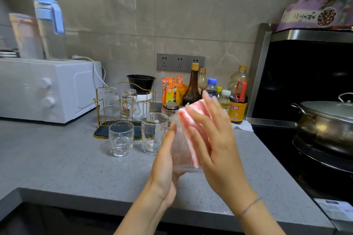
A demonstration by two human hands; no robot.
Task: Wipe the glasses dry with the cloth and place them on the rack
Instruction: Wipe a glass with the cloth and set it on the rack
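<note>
Far left is smearing pretty badly: the blue-lidded pitcher [50, 25] is sitting on top of the white microwave [47, 89] and is too blurry to read, and the microwave's left side is getting cut off by the frame edge. Next over, the gold wire rack [103, 129] is standing on the counter [66, 158] with two glasses hanging upside down on it, a clear glass [108, 99] and a printed glass [129, 104]. Just in front of the rack, a textured glass [121, 138] and a taller glass [153, 132] are sitting upright on the counter. Then the left hand [166, 160] is cupping the ribbed glass [181, 150] from below and the side, thumb running up the near wall, other fingers going out of sight behind it, so it's gripping the glass. The ribbed glass is being held up off the counter, tilting a bit, base toward the person. The pink and white cloth [191, 118] is covering its rim and spilling down its right side; how far it's going inside is hard to tell. The right hand [212, 139] is lying over the cloth, fingers spreading out nearly straight and pressing it onto the glass, not clenching; its thumb is hiding. Behind it, sauce bottles [193, 86] are getting partly blocked, and a lidded pot [324, 120] is running off the right edge.
</note>
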